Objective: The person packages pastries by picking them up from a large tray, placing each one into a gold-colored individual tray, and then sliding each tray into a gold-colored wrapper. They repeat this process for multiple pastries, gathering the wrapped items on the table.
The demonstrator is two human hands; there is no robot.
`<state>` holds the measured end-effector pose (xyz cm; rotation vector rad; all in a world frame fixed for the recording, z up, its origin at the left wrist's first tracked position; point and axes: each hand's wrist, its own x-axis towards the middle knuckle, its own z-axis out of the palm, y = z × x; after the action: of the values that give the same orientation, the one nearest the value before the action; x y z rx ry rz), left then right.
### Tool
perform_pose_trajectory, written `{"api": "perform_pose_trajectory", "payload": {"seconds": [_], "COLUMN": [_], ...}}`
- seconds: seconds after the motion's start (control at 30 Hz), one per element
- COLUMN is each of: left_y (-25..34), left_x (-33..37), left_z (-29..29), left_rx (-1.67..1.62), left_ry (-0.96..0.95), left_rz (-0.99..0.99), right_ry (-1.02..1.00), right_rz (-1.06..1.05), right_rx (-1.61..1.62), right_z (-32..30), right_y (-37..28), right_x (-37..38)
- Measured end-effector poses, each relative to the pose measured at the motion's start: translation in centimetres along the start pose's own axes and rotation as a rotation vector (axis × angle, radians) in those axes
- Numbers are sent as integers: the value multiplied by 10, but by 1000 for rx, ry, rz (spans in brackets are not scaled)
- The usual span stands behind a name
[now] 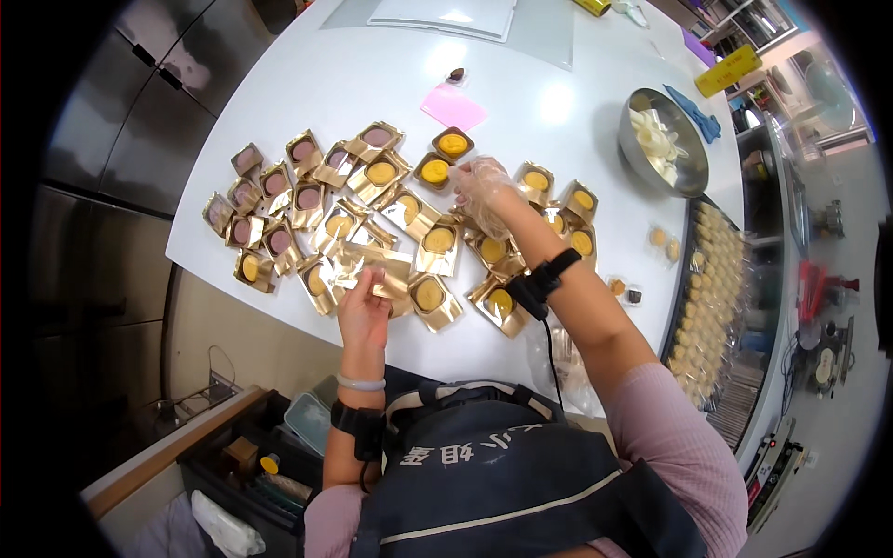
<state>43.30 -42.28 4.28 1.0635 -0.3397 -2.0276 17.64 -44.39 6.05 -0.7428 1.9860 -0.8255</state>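
My left hand (365, 312), bare, pinches a gold foil bag (377, 270) at its near edge, above the spread of packets. My right hand (486, 191) wears a loose clear plastic glove. Its curled fingertips meet the right edge of a yellow mooncake (434, 171) in a small brown tray; the glove blurs the exact grip. Just behind sits a second yellow mooncake (453, 143) in a similar tray. Around both hands lie several gold packets with yellow mooncakes (438, 239), and farther left several with purplish mooncakes (308, 197).
A steel bowl (693, 172) with pale wrappers stands at the right, a blue glove (696, 116) beside it. A long dark tray (712, 288) of pale yellow rounds lines the right edge. A pink sheet (453, 107) lies at the back, near a small wrapped brown piece (456, 74).
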Motion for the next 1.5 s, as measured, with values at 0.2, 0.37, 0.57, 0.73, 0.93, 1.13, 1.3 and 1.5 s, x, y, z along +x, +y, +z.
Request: {"api": "perform_pose_trajectory", "payload": {"seconds": [0.2,0.37,0.57,0.73,0.93,1.13,1.3,1.5], "left_y": [5,10,7,5,2,3,4,-4], "left_x": [14,27,28,14,-19,-32,-40,-47], "left_z": [14,8,42,55,73,77,85,92], "left_rx": [-40,0,-21,16,74,87,80,79], "left_ry": [118,127,77,-4,-38,-127,-121,-233], "left_rz": [-62,-16,-68,-51,6,-11,37,120], "right_ry": [145,167,96,164,321,477,431,450], "right_rz": [-95,-53,13,-134,-227,-361,-403,-508], "right_rx": [-200,-19,442,652,757,740,804,615], "right_z": [22,16,-10,1,9,9,10,15], "right_y": [66,18,1,12,10,18,18,40], "right_x": [96,32,-76,-129,-163,-171,-180,-179]}}
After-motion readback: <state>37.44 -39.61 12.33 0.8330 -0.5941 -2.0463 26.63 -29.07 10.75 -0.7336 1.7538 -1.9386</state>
